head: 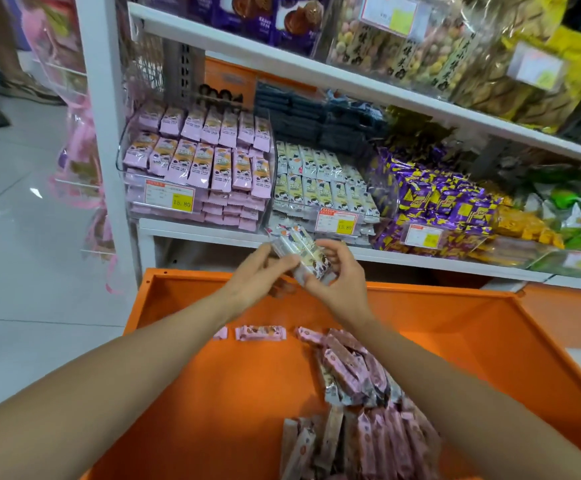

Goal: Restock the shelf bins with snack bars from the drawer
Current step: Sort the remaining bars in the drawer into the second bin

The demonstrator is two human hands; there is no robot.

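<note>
Both my hands hold a small stack of white-wrapped snack bars (pixel 299 252) above the back of the open orange drawer (pixel 219 386). My left hand (pixel 259 271) grips the stack's left end; my right hand (pixel 337 271) curls round its right end. Directly behind sits the clear shelf bin of white bars (pixel 320 185), and left of it the clear bin of pink bars (pixel 195 161). Pink bars (pixel 354 372) lie heaped in the drawer's right half, with more bars (pixel 351 445) at the near edge and loose pink ones (pixel 260 333) at the back.
Right of the white bin lie purple-and-yellow packets (pixel 438 199) and green packets (pixel 580 209). Dark packs (pixel 316 116) stack behind. The upper shelf (pixel 282 53) overhangs with bagged snacks. A person's sandalled feet (pixel 22 86) stand on the tiled floor at far left.
</note>
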